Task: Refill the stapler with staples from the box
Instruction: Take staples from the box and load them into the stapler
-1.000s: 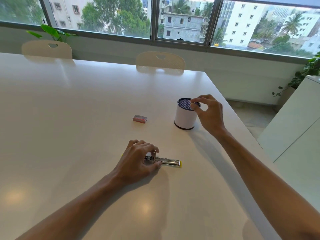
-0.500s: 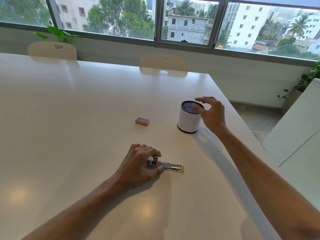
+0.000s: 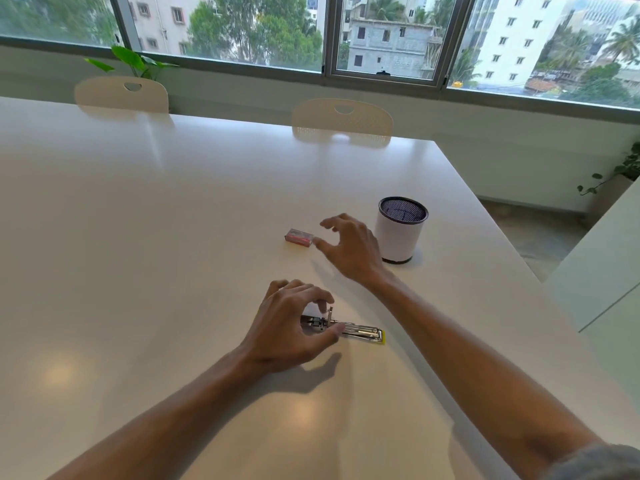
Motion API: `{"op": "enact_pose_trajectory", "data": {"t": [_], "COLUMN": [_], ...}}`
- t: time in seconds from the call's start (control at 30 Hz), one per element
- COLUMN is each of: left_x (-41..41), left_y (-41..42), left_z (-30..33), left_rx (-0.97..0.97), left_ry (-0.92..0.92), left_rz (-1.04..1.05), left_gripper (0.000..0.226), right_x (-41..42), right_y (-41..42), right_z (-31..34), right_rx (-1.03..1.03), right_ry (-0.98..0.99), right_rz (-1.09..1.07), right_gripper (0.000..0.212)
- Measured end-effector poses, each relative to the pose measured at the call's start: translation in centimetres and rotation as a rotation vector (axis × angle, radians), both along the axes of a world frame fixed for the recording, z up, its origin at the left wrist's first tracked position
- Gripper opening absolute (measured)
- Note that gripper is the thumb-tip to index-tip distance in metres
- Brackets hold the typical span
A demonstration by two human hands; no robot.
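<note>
The left hand (image 3: 289,327) is gripping the stapler (image 3: 356,332) lying on the table (image 3: 173,237). The right hand (image 3: 349,247), fingers spread, is hovering beside the small staple box (image 3: 299,238); the cup (image 3: 400,233) is showing a mesh inside.

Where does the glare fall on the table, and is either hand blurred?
Head view: warm glare spots lie on the table at near left and between the forearms; the right hand is slightly blurred at its fingertips; the left hand is sharp, casting a soft shadow.

1 stapler (image 3: 360,332), 1 staple box (image 3: 299,238), 1 cup (image 3: 400,233), 2 chairs (image 3: 342,121), 2 hands (image 3: 287,327)
</note>
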State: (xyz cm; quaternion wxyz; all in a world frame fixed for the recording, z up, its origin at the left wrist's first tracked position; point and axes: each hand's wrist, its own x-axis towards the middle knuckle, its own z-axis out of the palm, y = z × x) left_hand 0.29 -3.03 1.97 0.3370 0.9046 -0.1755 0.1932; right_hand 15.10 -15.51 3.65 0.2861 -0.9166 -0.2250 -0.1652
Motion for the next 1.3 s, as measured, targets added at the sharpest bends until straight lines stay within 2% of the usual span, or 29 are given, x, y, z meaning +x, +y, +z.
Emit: {"op": "enact_pose_trajectory", "data": {"t": [0.1, 0.2, 0.43, 0.57, 0.8, 0.97, 1.07, 1.3], "left_x": [0.0, 0.1, 0.4, 0.4, 1.0, 1.2, 0.8, -0.2], "left_y": [0.0, 0.1, 0.2, 0.4, 0.9, 1.9, 2.5, 3.1], "left_z": [0.1, 0.1, 0.2, 0.3, 0.2, 1.0, 1.4, 3.0], "left_rx": [-0.055, -0.122, -0.21, -0.262, -0.543, -0.77, -0.827, -0.942], "left_ry": [0.001, -0.003, 0.024, 0.036, 0.062, 0.12, 0.217, 0.541], "left_rz": [0.034, 0.086, 0.124, 0.166, 0.368, 0.449, 0.343, -0.231], "left_gripper": [0.044, 0.045, 0.043, 0.04, 0.013, 0.012, 0.017, 0.041], "right_x": [1.0, 1.8, 2.2, 1.7, -2.4, -6.1, -8.1, -11.6], "right_y": [1.4, 2.6, 3.4, 2.8, 0.5, -1.5, -2.8, -5.0], "right_z": [-1.1, -1.8, -2.3, -2.3, -0.9, 0.2, 1.0, 2.1], "right_rx": [-0.059, -0.093, -0.031, 0.034, 0.214, 0.284, 0.336, 0.366], "right_ry": [0.122, 0.167, 0.184, 0.211, 0.163, 0.143, 0.143, 0.141], "right_rz": [-0.058, -0.092, -0.12, -0.099, 0.043, 0.113, 0.144, 0.205], "right_gripper": [0.055, 0.061, 0.041, 0.04, 0.039, 0.037, 0.038, 0.035]}}
